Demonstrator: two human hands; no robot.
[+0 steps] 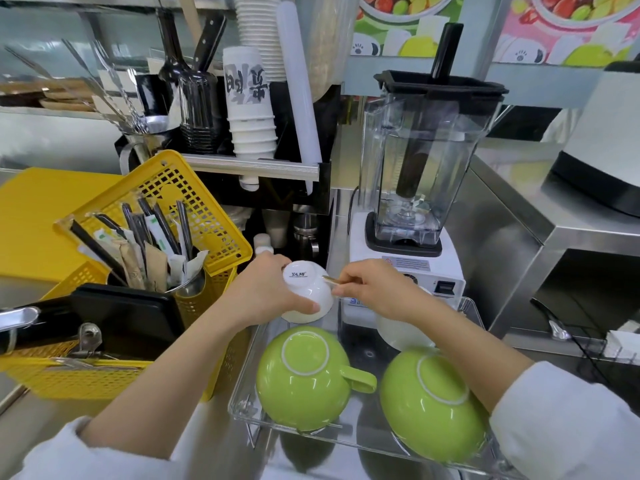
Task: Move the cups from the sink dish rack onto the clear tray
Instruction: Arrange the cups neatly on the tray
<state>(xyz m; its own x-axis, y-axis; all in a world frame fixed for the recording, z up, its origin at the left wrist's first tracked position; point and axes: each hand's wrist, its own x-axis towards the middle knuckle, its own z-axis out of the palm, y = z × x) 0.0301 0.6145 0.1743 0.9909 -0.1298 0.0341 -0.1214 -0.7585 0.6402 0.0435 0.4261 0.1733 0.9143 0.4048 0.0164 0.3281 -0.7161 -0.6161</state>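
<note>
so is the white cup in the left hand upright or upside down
Upside down: the white cup shows its stamped base upward, gripped by the left hand.

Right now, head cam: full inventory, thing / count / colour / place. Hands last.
green cups: 2, lime green, upside down at the near end of the clear tray
white cup: 1, white, upside down, held over the tray's far left corner
second white cup: 1, white, on the tray, partly hidden under the right wrist
clear tray: 1, transparent, on the steel counter
yellow basket: 1, yellow, left, holding a utensil holder
blender: 1, clear jar on white base, behind the tray
paper cups: stack, white, back shelf
left hand: gripping the white cup
right hand: beside that cup, pinching something thin; cannot tell what
</note>
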